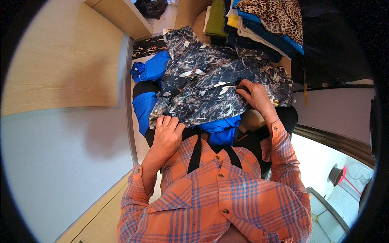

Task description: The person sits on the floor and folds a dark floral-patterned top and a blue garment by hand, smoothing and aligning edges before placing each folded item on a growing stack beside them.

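Observation:
A dark printed garment (206, 82), patterned with white and tan, lies spread across my lap and beyond my knees. At its near left corner, my left hand (168, 130) grips the edge with the fingers curled over the fabric. My right hand (254, 94) pinches a fold right of the garment's middle between thumb and fingers. Bright blue cloth (223, 130) shows from beneath the near edge. More blue cloth (156, 66) sticks out on the left, partly hidden by the printed garment.
Folded clothes are stacked ahead, with a leopard-print cloth (273, 15) on top and a green piece (215, 19) at the left. A wooden panel (67, 60) and pale wall (60, 145) stand close on the left. A doorway opens onto a bright tiled floor (310, 161) on the right.

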`<action>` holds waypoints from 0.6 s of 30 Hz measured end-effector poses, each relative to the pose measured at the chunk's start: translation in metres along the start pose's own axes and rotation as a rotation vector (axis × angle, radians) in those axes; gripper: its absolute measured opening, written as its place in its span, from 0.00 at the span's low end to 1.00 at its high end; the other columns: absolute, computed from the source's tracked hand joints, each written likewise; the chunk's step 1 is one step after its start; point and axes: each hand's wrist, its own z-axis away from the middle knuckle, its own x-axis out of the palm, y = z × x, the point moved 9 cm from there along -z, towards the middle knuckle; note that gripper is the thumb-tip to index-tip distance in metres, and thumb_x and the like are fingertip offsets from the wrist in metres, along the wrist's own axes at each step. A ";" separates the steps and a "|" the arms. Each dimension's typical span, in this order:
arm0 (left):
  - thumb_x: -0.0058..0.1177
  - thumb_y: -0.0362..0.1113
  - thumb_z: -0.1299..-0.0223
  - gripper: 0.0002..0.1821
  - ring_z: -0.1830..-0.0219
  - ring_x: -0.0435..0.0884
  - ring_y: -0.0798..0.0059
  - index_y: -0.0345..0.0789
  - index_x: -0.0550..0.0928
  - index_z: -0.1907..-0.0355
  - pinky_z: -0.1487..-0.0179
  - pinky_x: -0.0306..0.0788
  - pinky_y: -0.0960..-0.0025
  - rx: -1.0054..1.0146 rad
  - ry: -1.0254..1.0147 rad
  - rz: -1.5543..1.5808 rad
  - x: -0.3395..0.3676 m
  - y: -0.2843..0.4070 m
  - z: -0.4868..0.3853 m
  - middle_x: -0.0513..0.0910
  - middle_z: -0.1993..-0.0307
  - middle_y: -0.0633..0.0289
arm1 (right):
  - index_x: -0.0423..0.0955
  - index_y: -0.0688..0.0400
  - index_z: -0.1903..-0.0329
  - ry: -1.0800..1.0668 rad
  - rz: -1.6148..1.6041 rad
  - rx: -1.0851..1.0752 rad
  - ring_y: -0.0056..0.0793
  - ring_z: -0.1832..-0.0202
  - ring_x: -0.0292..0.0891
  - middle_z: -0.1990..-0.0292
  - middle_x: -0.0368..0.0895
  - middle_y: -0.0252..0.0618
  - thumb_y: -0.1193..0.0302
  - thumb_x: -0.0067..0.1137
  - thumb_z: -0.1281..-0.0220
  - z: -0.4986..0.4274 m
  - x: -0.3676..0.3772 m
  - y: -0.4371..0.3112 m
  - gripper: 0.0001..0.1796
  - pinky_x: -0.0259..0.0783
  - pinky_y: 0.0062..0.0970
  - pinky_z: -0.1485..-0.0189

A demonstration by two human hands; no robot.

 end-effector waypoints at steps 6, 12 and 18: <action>0.70 0.38 0.48 0.11 0.57 0.76 0.58 0.36 0.83 0.68 0.46 0.65 0.56 -0.057 -0.018 0.196 -0.010 -0.008 -0.014 0.76 0.67 0.58 | 0.78 0.63 0.53 0.114 0.001 -0.040 0.52 0.58 0.79 0.58 0.80 0.47 0.76 0.67 0.38 -0.011 -0.026 -0.006 0.12 0.75 0.43 0.54; 0.69 0.35 0.45 0.10 0.56 0.78 0.56 0.37 0.83 0.64 0.52 0.66 0.55 -0.290 0.191 0.053 -0.025 -0.057 -0.021 0.77 0.64 0.57 | 0.75 0.57 0.41 0.268 0.343 -0.121 0.50 0.43 0.72 0.45 0.76 0.45 0.74 0.67 0.40 -0.032 -0.051 0.000 0.24 0.70 0.44 0.42; 0.68 0.32 0.46 0.13 0.54 0.76 0.52 0.36 0.82 0.58 0.50 0.67 0.54 -0.409 0.201 -0.021 -0.022 -0.085 0.004 0.77 0.61 0.55 | 0.76 0.57 0.39 0.350 0.344 0.094 0.52 0.43 0.73 0.45 0.75 0.49 0.75 0.67 0.39 -0.021 -0.056 0.051 0.24 0.72 0.46 0.42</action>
